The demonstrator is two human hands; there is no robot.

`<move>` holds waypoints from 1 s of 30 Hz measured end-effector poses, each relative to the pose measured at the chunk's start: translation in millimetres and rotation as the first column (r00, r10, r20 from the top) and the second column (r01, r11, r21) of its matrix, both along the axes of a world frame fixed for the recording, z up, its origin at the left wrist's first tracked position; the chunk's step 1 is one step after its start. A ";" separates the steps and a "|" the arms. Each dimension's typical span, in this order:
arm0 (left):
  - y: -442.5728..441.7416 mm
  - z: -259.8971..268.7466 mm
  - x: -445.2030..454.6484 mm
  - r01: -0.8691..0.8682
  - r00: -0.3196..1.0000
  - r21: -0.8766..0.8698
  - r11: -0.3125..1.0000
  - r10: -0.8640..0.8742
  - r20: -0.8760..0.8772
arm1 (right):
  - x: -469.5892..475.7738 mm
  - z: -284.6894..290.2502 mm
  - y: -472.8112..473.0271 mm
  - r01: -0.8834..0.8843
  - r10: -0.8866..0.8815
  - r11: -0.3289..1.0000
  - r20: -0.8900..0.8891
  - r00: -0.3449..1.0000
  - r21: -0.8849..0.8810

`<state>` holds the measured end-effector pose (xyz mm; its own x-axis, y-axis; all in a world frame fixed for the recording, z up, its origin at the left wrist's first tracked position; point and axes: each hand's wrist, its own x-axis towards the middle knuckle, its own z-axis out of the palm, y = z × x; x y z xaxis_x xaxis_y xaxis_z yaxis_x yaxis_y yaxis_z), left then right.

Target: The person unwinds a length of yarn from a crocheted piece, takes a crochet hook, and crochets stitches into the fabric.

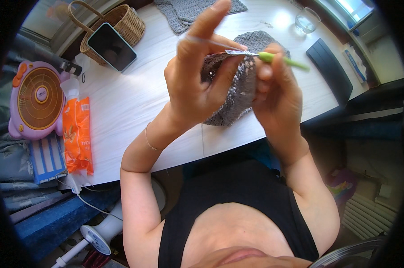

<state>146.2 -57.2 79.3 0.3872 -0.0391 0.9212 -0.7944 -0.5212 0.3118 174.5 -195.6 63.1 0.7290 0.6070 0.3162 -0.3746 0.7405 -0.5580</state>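
A grey crocheted piece (237, 87) hangs between my hands, its lower end near the tabletop. My left hand (202, 73) pinches its upper edge between thumb and fingers, with the index finger raised. A strand of grey yarn (218, 44) runs from that finger to the crochet hook (267, 57). My right hand (277, 83) grips the hook by its green handle, and the metal shaft lies across the edge of the work with yarn looped on it. Blur softens the handle's end and the right fingers. Behind the hands, more grey crocheted fabric (259, 38) rests on the table.
Another grey knitted piece (188, 15) lies at the back of the white table (121, 110). To the left are a wicker basket (128, 23), a dark-screened tablet (112, 47), a purple fan (41, 97) and an orange tissue pack (77, 134). A glass (307, 21) and a black case (329, 70) stand right.
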 end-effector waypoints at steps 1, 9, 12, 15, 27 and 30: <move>6.6 -1.2 4.2 -0.087 0.991 0.152 0.984 0.070 0.111 | -6.5 2.5 -0.8 -0.063 0.060 0.998 -0.119 0.991 -0.018; 1.7 -2.7 -2.0 0.219 0.959 -0.240 0.946 -0.254 -0.125 | -6.0 -11.3 6.9 -0.156 0.220 0.941 -0.193 0.956 0.299; 1.0 8.6 -10.5 0.372 0.810 -0.483 0.793 -0.531 -0.248 | 1.8 -22.9 9.8 0.216 -0.256 0.948 0.155 0.954 0.236; 0.5 15.3 -12.4 0.448 0.663 -0.624 0.640 -0.706 -0.248 | 12.7 -21.1 7.3 0.495 -0.611 0.790 0.525 0.592 0.361; 1.9 7.4 -10.4 0.416 0.536 -0.737 0.532 -0.798 -0.274 | 6.8 -6.2 5.4 0.146 -0.238 0.948 0.326 0.915 0.283; -0.6 7.1 -9.3 0.398 0.543 -0.758 0.517 -0.798 -0.259 | 8.4 -4.3 6.4 0.104 -0.133 0.980 0.171 0.976 0.170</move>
